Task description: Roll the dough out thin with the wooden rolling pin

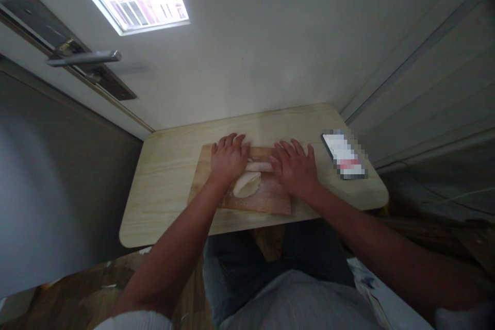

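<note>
**Pale dough [246, 186], partly flattened beside the rolling pin [260, 166]**

The dough lies on the wooden board [276, 203], just near of the pin. The left hand [229, 157] and right hand [296, 167] rest palm-down, fingers spread over its ends. The piece looks uneven, so some flattening seems left. Board surface extends left and near right; its near edge lies close to the table's [162, 185], with a phone [341, 150] to the right.
</note>
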The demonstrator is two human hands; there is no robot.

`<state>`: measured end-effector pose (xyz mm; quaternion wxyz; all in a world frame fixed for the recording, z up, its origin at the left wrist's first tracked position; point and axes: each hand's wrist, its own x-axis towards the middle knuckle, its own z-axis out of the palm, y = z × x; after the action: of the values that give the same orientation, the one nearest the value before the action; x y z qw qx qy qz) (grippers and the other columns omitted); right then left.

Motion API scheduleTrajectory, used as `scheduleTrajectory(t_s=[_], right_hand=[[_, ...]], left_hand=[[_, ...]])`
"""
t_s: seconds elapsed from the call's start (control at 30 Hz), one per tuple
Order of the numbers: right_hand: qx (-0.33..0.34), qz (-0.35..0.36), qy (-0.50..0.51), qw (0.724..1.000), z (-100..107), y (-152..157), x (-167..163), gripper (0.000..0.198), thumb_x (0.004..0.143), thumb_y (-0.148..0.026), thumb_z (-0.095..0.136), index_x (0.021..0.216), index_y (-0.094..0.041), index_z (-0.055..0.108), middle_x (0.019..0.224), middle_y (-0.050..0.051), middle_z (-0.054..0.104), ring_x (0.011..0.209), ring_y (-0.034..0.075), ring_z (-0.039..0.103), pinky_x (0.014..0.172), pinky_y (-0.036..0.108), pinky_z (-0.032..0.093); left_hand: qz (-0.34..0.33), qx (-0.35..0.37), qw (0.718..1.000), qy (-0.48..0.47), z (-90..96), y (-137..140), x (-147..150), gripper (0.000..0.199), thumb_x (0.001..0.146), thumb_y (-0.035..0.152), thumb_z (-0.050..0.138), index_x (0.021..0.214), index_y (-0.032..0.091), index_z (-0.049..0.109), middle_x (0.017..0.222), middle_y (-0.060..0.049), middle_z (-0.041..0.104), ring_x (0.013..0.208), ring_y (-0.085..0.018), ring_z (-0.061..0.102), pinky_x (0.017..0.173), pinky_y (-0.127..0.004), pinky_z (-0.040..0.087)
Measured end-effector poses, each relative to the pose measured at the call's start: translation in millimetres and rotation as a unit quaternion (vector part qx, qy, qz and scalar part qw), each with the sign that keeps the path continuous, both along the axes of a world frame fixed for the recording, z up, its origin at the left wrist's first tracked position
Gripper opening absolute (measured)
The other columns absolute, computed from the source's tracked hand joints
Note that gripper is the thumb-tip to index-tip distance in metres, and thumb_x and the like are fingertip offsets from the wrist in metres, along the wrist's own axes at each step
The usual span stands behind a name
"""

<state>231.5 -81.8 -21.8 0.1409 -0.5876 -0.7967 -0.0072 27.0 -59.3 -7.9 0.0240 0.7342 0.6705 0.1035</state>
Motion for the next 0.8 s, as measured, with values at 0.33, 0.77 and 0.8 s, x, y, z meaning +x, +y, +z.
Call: scheduleTrajectory(t_s=[0.33, 0.77, 0.8], right_hand=[[-0.010, 0.004, 0.006, 1.000, -2.4, -23.5, -0.5, 0.054, 0.104, -0.046, 0.029, 0.141, -0.015, 0.053, 0.148, 0.012, 0.052, 0.142, 0.033, 0.034, 0.116, 0.060, 0.011], [0.023, 0.002, 0.018, 1.000, -13.2, -46.6, -0.4, 0.052, 0.104, -0.045, 0.034, 0.141, -0.015, 0.054, 0.147, 0.014, 0.053, 0.142, 0.034, 0.036, 0.116, 0.060, 0.013], [0.023, 0.001, 0.017, 1.000, -13.2, -47.1, -0.4, 0.052, 0.104, -0.045, 0.034, 0.140, -0.015, 0.055, 0.147, 0.013, 0.053, 0.141, 0.034, 0.036, 0.116, 0.060, 0.013]], left_hand=[[0.004, 0.010, 1.000, 0.005, 0.9, -13.3, 0.8, 0.050, 0.103, 0.047, 0.026, 0.142, 0.028, 0.050, 0.153, -0.006, 0.047, 0.138, -0.029, 0.041, 0.113, -0.049, 0.031], [0.001, 0.016, 1.000, 0.007, 0.4, -35.1, -1.1, 0.053, 0.103, 0.046, 0.025, 0.147, 0.023, 0.045, 0.155, -0.007, 0.046, 0.141, -0.027, 0.041, 0.115, -0.047, 0.031], [-0.001, 0.016, 1.000, 0.006, 0.4, -35.5, -1.6, 0.053, 0.103, 0.046, 0.025, 0.146, 0.023, 0.046, 0.155, -0.007, 0.046, 0.141, -0.027, 0.041, 0.115, -0.047, 0.031]])
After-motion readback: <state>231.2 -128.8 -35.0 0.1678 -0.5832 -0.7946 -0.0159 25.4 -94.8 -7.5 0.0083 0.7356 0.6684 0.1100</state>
